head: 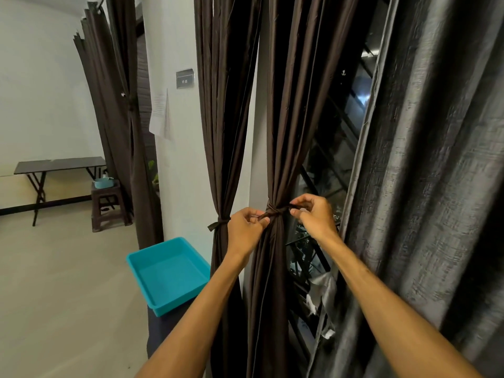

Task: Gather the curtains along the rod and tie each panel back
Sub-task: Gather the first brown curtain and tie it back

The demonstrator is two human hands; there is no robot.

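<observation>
- Knot-tying, middle panel: we have the dark brown satin curtain panel [286, 118] gathered into a narrow waist, and a thin matching brown fabric tie-band [273, 212] wraps that waist and crosses at the front.
- Left hand [245, 230]: fingers curled, pinching the left end of the tie-band just beside the crossing.
- Right hand [313, 214]: fingers curled, pinching the right end, which runs out sideways from the crossing.
- Step, as we judge it: band crossed, knot not yet drawn tight. The next move calls for an even outward pull on both ends, with the band kept level so no fold slips out, then a second cross to lock it.
- Neighbouring dark brown panel [218, 118], to the left: already cinched by its own tie [215, 225], against the white wall.
- Grey textured curtain [436, 186], to the right: hangs loose and untied; we count it as work left.
- Black diagonal window grille [341, 159]: between the middle panel and the grey curtain, with dark glass behind it.
- Turquoise plastic tray [169, 271]: on a dark surface beside our left forearm.
- Room beyond: pale floor [54, 282], further brown tied curtains [109, 91], a dark folding table [60, 162], a brown plastic stool [95, 211] bearing a pale blue pot [103, 183].
</observation>
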